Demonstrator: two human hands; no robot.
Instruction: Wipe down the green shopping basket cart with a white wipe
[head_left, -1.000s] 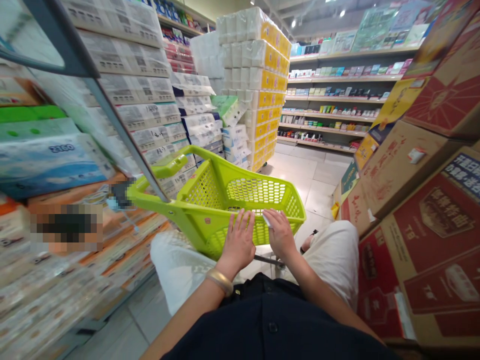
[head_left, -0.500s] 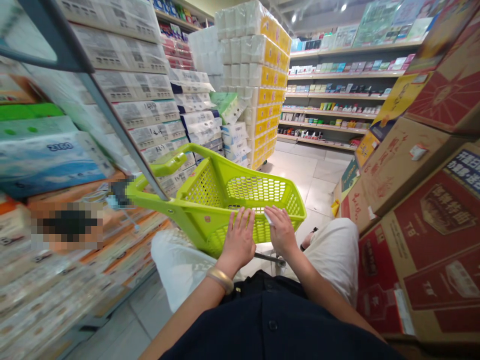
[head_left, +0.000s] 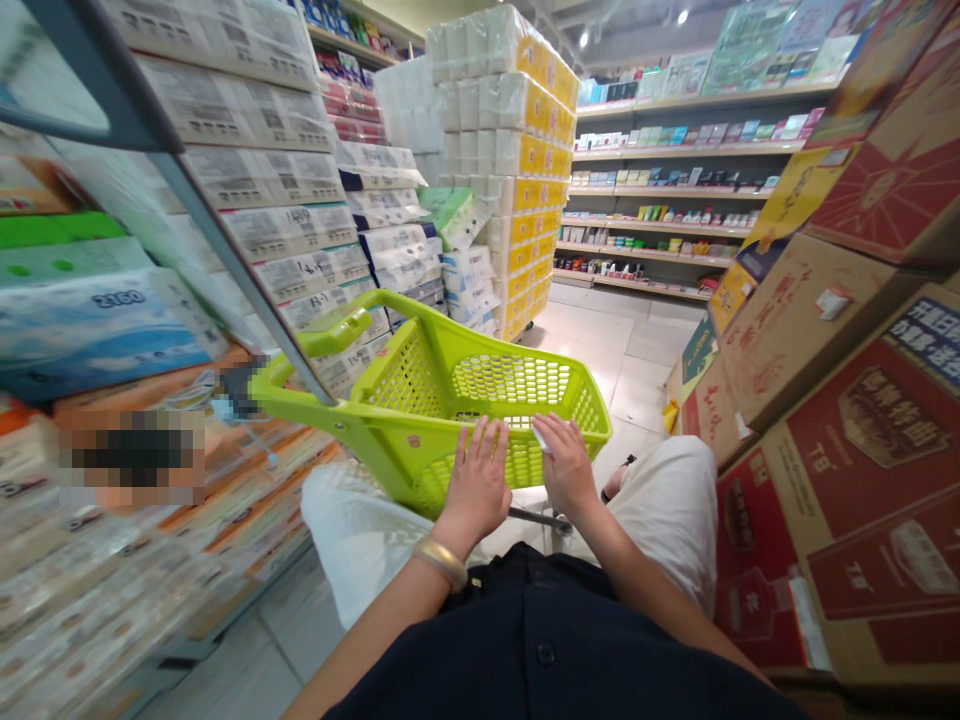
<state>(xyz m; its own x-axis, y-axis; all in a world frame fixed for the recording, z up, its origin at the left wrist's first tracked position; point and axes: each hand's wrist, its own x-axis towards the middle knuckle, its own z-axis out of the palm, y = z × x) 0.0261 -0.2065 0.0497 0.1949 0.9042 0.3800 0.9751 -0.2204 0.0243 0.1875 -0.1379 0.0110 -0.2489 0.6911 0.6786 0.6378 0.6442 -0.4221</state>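
A lime-green plastic shopping basket trolley (head_left: pixel 409 385) stands just in front of me, with a perforated body and a long curved handle (head_left: pixel 337 335) reaching to the left. My left hand (head_left: pixel 480 475) lies flat on its near rim, fingers spread, with a gold bangle (head_left: pixel 440 562) on the wrist. My right hand (head_left: pixel 566 465) rests on the same rim and presses a small white paper slip (head_left: pixel 540 437) against it. Pale trousers and a dark top show below my hands. The basket's lower frame is mostly hidden by my legs.
Tall stacks of packaged toilet paper (head_left: pixel 502 150) and tissue packs (head_left: pixel 262 170) rise on the left. Printed cardboard cartons (head_left: pixel 840 480) wall the right side. Shelves of small boxed goods (head_left: pixel 667 190) line the back, beyond a pale tiled floor (head_left: pixel 600 345). A dark metal rack upright (head_left: pixel 225 250) crosses the left.
The whole view has shifted slightly, with the far shelves and stacks sitting a little higher. Both hands stay on the basket rim, and the white slip stays under my right hand.
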